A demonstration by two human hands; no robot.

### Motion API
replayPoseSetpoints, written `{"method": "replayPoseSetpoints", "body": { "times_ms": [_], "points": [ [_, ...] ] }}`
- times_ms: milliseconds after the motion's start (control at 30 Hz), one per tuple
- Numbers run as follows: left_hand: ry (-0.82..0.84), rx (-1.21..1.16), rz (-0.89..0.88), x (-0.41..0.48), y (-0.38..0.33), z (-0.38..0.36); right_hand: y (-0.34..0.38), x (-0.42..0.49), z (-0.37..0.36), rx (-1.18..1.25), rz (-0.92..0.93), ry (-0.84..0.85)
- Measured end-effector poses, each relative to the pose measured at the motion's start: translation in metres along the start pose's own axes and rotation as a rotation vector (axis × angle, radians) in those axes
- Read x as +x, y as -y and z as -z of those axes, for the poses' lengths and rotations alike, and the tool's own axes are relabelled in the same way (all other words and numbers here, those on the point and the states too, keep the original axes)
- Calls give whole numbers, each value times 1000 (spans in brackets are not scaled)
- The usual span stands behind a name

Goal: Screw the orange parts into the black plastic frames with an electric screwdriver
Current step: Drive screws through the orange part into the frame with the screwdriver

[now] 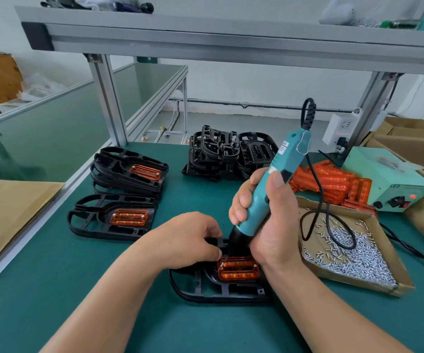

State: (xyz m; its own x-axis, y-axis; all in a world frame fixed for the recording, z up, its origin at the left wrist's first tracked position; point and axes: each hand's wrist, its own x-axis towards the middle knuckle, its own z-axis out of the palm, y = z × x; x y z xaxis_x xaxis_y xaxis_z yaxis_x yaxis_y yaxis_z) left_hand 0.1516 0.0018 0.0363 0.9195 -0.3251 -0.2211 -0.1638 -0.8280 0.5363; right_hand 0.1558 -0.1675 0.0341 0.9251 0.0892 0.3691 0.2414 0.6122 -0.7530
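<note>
Orange part (238,270) over green mat (65,289); right grip (269,225) clasps screwdriver (279,159), left grip (188,240) pinches frame (205,291).

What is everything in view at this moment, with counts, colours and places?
electric screwdriver: one, teal, upright over near frame
near frame: one, black, table front centre
orange part: one, seated in near frame
finished frames: several, black with orange inserts, two groups at left
empty frames: pile, black, rear centre
loose orange parts: pile, right rear
screws: many, silver, in cardboard tray at right
power box: one, pale green, far right
socket strip: one, white, on right post
left hand: grips near frame
right hand: grips electric screwdriver
</note>
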Motion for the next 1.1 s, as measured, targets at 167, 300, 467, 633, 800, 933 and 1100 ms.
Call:
{"method": "replayPoseSetpoints", "body": {
  "times_ms": [167, 300, 467, 633, 800, 933, 1100],
  "points": [
    [-9, -28, -26, 0, -2, -2, -1, -5, -10, -147, 41, 181],
    [24, -36, -51, -3, -5, -1, -4, -10, -17, -287, 38, 294],
    [-5, -31, -149, -5, -7, -1, -6, -11, -23, -334, 23, 347],
    [2, -21, -103, -7, -8, 0, -7, -8, -24, -300, -13, 346],
    [35, -22, -97, -10, -9, 1, -12, -8, -26, -256, -39, 386],
    [27, -24, -81, -9, -11, 1, -12, -9, -24, -256, -36, 363],
    [23, -36, -70, -8, -10, -1, -9, -8, -20, -275, -8, 330]
  ]
}}
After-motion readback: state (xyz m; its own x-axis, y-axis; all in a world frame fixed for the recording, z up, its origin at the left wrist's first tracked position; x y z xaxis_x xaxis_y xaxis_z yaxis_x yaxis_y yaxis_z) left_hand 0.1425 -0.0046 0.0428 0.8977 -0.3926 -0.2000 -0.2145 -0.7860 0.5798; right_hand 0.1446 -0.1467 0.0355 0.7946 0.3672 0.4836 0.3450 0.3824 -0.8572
